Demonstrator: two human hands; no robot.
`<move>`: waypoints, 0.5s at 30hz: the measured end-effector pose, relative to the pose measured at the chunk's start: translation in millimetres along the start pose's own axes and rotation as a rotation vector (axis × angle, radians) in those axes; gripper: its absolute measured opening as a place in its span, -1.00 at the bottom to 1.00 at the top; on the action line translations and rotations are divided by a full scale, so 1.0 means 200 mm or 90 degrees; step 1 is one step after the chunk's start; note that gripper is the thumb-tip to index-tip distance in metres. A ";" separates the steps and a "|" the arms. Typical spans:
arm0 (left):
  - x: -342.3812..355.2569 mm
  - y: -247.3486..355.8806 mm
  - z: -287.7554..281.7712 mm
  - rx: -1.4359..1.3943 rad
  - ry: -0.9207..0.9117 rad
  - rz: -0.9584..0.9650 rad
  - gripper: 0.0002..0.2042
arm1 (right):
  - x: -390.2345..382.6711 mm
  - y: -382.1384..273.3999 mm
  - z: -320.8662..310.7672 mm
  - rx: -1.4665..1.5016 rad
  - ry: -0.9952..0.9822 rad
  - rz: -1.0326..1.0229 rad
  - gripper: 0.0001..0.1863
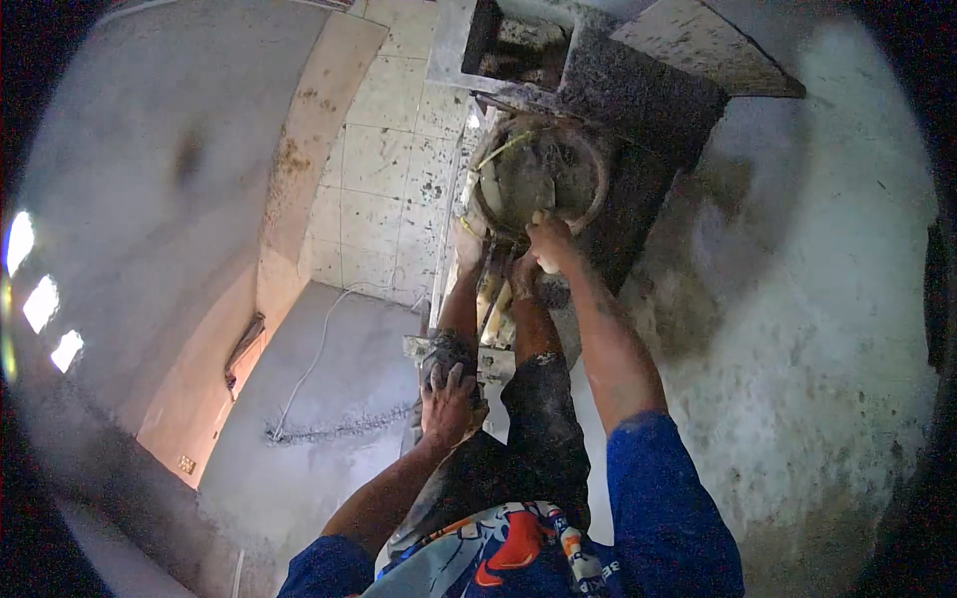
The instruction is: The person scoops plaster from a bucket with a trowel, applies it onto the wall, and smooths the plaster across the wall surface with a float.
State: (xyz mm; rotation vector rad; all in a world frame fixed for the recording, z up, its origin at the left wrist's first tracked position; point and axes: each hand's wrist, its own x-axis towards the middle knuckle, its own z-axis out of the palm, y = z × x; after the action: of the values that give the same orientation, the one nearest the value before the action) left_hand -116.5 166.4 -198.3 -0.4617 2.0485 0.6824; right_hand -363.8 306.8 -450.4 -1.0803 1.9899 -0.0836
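Observation:
My right hand (548, 241) is closed at the near rim of a round, mortar-crusted basin (602, 189). It grips what looks like a trowel (549, 189), whose dull blade reaches into the basin over grey, wet-looking mortar (523, 179). The handle is hidden in my fist. Lower and to the left, my left hand (449, 404) lies on my dark-trousered left knee, fingers spread, holding nothing. A pale yellowish strip (503, 149) crosses the basin's left rim. My bare feet are just this side of the basin, on narrow planks.
Beyond the basin is a grey box-like frame (454, 50) with a dark hollow. A mortar-spattered board (703, 45) juts out at upper right. Splashed pale tiles (379, 164) lie left of the basin. A thin white cord (317, 359) trails over the grey surface at left.

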 end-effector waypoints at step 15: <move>0.10 0.01 -0.08 -0.006 -0.015 -0.019 -0.53 | -0.04 0.14 -0.08 0.266 0.163 0.322 -0.68</move>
State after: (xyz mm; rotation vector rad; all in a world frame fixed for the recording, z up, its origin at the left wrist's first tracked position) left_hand -137.0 156.7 -207.8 -0.4857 2.0128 0.6771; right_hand -392.0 324.9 -446.7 -0.2977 2.2809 -0.3638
